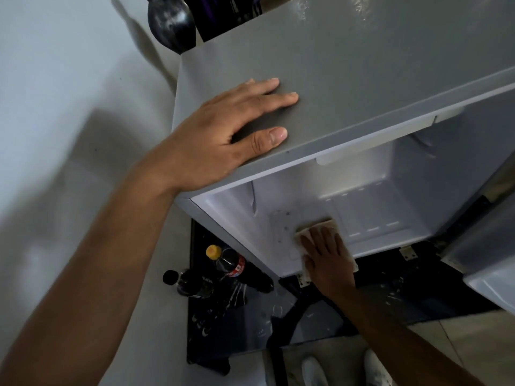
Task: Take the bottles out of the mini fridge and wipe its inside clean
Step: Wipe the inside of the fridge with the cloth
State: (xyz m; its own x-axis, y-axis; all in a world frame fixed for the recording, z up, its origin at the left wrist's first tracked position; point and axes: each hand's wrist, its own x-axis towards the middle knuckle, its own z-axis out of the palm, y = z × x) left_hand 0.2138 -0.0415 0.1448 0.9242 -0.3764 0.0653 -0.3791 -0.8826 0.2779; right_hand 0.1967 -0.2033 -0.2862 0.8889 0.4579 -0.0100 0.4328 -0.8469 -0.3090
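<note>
The grey mini fridge stands open below me, and its white inside holds no bottles. My left hand lies flat on the fridge's top, fingers straight. My right hand reaches into the fridge and presses a beige cloth flat against the white floor near the front edge. Dark specks dot the floor just left of the cloth. Two dark cola bottles stand on the ground left of the fridge: one with a yellow cap and one with a black cap.
The open fridge door hangs at the right. A black mat lies under the fridge front. A white wall is at the left. A dark round object sits behind the fridge top. My white shoes show at the bottom.
</note>
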